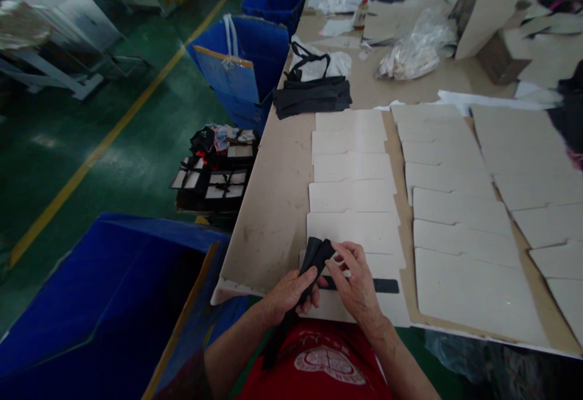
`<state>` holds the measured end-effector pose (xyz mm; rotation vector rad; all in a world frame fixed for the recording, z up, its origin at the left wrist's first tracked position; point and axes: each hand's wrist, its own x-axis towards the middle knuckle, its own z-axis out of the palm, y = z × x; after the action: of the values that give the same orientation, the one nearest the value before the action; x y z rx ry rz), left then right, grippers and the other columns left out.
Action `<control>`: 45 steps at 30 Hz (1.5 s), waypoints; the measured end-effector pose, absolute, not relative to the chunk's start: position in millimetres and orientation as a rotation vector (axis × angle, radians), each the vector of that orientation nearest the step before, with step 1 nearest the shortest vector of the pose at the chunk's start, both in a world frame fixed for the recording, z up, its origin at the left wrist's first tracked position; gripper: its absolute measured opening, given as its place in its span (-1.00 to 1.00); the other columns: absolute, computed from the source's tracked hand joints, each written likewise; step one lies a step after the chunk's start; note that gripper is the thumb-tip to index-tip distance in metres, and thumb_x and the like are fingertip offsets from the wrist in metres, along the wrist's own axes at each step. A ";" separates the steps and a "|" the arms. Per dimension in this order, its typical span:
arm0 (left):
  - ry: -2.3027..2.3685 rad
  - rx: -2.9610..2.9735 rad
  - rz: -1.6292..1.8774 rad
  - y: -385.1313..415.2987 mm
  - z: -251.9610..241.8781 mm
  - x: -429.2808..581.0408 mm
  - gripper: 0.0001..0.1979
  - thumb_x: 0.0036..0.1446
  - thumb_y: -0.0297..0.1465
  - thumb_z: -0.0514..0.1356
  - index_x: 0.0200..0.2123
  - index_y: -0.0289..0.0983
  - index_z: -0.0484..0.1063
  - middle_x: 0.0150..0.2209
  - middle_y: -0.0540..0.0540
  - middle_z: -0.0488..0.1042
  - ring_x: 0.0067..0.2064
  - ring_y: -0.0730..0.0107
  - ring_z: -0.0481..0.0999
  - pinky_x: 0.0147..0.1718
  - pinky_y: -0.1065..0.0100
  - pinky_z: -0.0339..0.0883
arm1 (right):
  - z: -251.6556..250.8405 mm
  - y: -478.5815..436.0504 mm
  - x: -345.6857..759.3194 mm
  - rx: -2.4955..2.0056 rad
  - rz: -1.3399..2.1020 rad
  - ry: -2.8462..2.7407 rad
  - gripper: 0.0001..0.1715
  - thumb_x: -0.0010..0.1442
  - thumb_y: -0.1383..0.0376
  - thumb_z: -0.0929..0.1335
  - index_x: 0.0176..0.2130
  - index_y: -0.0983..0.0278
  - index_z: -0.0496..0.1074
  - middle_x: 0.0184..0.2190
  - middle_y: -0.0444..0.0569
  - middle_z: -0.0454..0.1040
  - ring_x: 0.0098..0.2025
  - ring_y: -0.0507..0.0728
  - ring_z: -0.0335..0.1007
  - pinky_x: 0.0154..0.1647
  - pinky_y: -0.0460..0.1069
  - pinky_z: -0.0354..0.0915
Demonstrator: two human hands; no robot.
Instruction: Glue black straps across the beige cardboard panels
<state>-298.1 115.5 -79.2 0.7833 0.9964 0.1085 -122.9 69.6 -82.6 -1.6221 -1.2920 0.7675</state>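
My left hand (288, 295) is closed round a bundle of black strips (313, 259), which look like fabric or soft sheet, and their long ends hang down toward my lap. At the top of the bundle, the thumb and fingers of my right hand (357, 288) pinch the end of one strip. Below my hands, a single dark strip (386, 286) lies across the nearest pale board (378, 314), partly hidden by my right hand. Overlapping pale boards (350, 225) run away from me in a column.
More overlapping boards (473, 284) form columns to the right. A stack of black strips (312, 98) lies on the table's far left, with a clear plastic bag (419, 48) beyond. Blue bins (248, 42) and a pile of tied bundles (223, 175) stand along the left edge.
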 end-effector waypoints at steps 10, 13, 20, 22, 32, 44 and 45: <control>1.029 0.738 0.130 114.6 -86.1 -291.3 -0.21 0.11 0.25 0.04 -0.12 -0.41 0.47 -0.55 -0.04 0.46 -0.69 0.59 0.16 -0.71 0.46 -0.05 | -85.0 66.9 -113.8 -1.571 0.609 -1.304 -0.94 0.28 0.37 0.37 -0.23 0.21 0.46 -0.33 -0.09 0.47 -0.28 0.06 0.43 -0.28 -0.04 0.40; 1.010 0.736 0.130 116.2 -84.0 -288.7 -0.21 0.14 0.24 0.00 -0.11 -0.41 0.48 -0.56 -0.04 0.46 -0.71 0.59 0.14 -0.71 0.45 -0.06 | -87.9 69.0 -110.5 -1.579 0.592 -1.355 -0.81 0.33 0.39 0.33 -0.09 0.20 0.48 -0.24 -0.05 0.53 -0.22 0.07 0.48 -0.22 -0.05 0.43; 1.090 0.709 0.115 117.6 -78.0 -280.9 -0.21 0.06 0.28 0.05 -0.11 -0.36 0.46 -0.55 0.01 0.44 -0.68 0.58 0.15 -0.68 0.45 -0.06 | -95.5 67.7 -109.5 -1.632 0.475 -1.517 -0.59 0.34 0.37 0.29 0.15 0.19 0.42 0.04 0.07 0.49 0.10 0.16 0.43 0.12 0.08 0.41; 1.097 0.697 0.122 116.8 -77.2 -277.7 -0.17 0.04 0.31 0.02 -0.11 -0.36 0.46 -0.57 0.01 0.43 -0.69 0.58 0.14 -0.69 0.45 -0.07 | -95.2 66.3 -110.5 -1.643 0.490 -1.475 -0.62 0.34 0.35 0.30 0.12 0.19 0.44 0.08 0.10 0.44 0.07 0.17 0.43 0.06 0.09 0.45; 1.073 0.608 0.181 120.9 -79.4 -294.7 -0.41 -0.06 0.03 0.33 -0.18 -0.36 0.44 -0.56 0.03 0.39 -0.65 0.60 0.18 -0.68 0.48 -0.08 | -82.8 53.6 -95.4 -1.576 0.812 -1.163 -0.91 0.22 0.26 0.40 -0.32 0.19 0.53 -0.31 -0.02 0.43 -0.27 0.12 0.41 -0.32 0.00 0.38; 1.184 1.150 0.042 127.0 -59.8 -298.1 -0.56 -0.13 -0.23 0.39 -0.17 -0.30 0.50 -0.36 0.01 0.49 -0.34 0.32 0.43 -0.35 0.39 0.29 | -86.7 35.6 -88.3 -1.460 1.589 -0.399 -0.64 -0.07 0.10 0.57 -0.34 0.26 0.51 -0.48 -0.11 0.50 -0.45 0.08 0.41 -0.37 -0.01 0.37; 1.183 1.129 0.019 130.5 -58.9 -299.9 -0.56 -0.13 -0.21 0.38 -0.17 -0.31 0.51 -0.37 0.00 0.49 -0.36 0.32 0.44 -0.38 0.39 0.29 | -86.6 37.7 -79.7 -1.506 1.539 -0.432 -0.65 -0.07 0.10 0.57 -0.37 0.26 0.52 -0.49 -0.12 0.50 -0.45 0.07 0.39 -0.36 -0.02 0.36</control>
<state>-299.9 130.5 -58.9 1.1293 1.1831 0.0193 -79.7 37.7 -86.6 -1.5059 -0.4317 1.5386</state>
